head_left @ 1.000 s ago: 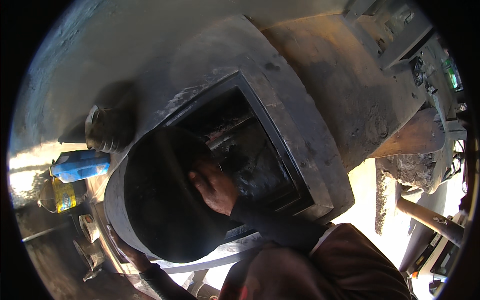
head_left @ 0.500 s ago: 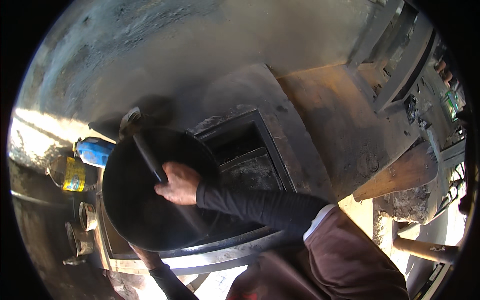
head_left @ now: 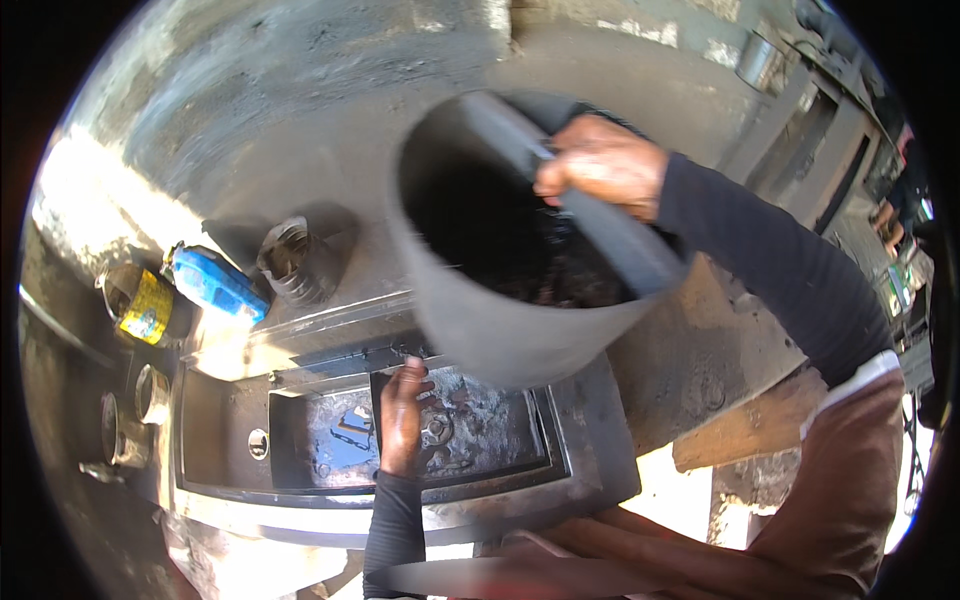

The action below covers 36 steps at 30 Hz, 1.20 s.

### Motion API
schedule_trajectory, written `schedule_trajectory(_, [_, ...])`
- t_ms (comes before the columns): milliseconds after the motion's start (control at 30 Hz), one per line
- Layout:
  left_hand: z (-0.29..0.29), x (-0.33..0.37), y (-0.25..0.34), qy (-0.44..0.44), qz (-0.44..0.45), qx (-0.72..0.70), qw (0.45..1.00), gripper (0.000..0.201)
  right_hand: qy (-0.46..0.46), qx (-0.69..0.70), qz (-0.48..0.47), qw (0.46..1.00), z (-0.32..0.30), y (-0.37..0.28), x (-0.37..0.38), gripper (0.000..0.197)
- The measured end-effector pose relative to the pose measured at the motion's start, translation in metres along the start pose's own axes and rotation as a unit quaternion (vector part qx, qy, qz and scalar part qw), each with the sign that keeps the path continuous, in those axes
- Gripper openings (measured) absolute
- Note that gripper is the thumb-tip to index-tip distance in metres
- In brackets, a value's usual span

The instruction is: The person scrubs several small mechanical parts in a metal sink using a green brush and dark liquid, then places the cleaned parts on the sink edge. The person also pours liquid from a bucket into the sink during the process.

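Note:
My right hand (head_left: 605, 165) is closed around the flat bar that crosses the mouth of a large dark bucket (head_left: 530, 345). The bucket is raised and tilted toward me, with dark bits inside near its lower rim. My left hand (head_left: 402, 415) reaches over the middle of a rectangular metal basin (head_left: 225, 490), fingers stretched out and apart, holding nothing I can see. Below the bucket, the basin has dark, wet-looking metal surfaces. A short chain (head_left: 350, 440) lies left of my left hand, and a round metal part (head_left: 437, 432) lies to its right.
A blue plastic jug (head_left: 215, 283), a yellow-labelled cut-open container (head_left: 145, 308) and a grey cut-open container (head_left: 295, 262) stand behind the basin at the left. Two more open containers (head_left: 152, 395) are at the far left. A wooden slab (head_left: 715, 350) extends right of the basin.
The bucket has risen from above the basin and moved right in my right hand, uncovering the basin. My left hand, partly hidden below the bucket before, is now over the basin.

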<state>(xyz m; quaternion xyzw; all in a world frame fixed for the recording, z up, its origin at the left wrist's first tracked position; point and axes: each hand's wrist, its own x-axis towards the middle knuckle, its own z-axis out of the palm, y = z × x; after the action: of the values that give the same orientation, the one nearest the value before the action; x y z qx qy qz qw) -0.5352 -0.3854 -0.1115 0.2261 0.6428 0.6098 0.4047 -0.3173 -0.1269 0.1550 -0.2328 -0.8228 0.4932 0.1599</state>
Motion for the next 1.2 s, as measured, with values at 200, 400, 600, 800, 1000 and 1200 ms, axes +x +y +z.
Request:
schedule_trajectory(200, [-0.037,0.038,-0.115,-0.012,0.032,0.454,0.891,0.064,0.162,-0.082,0.083,0.98,-0.108,0.082,-0.019,0.044])
schedule_trajectory(400, [0.009,0.072,-0.188,0.043,-0.051,0.597,0.8,0.069,0.209,-0.14,0.125,0.96,-0.171,0.213,-0.023,0.021])
schedule_trajectory(600, [0.024,0.075,-0.216,-0.126,-0.039,0.628,0.767,0.032,0.208,-0.057,0.202,0.955,-0.165,0.312,-0.041,0.019])
schedule_trajectory(800, [-0.002,0.077,-0.212,-0.165,0.007,0.619,0.768,0.024,0.165,-0.029,0.231,0.958,-0.186,0.372,-0.03,0.032])
schedule_trajectory(1000, [-0.002,0.057,-0.192,-0.198,0.021,0.676,0.709,0.05,0.37,-0.409,-0.01,0.834,-0.089,0.273,-0.037,0.037])
schedule_trajectory(1200, [-0.036,0.068,-0.223,-0.219,0.067,0.667,0.709,0.042,0.057,-0.045,0.22,0.973,0.267,0.242,-0.045,0.035])
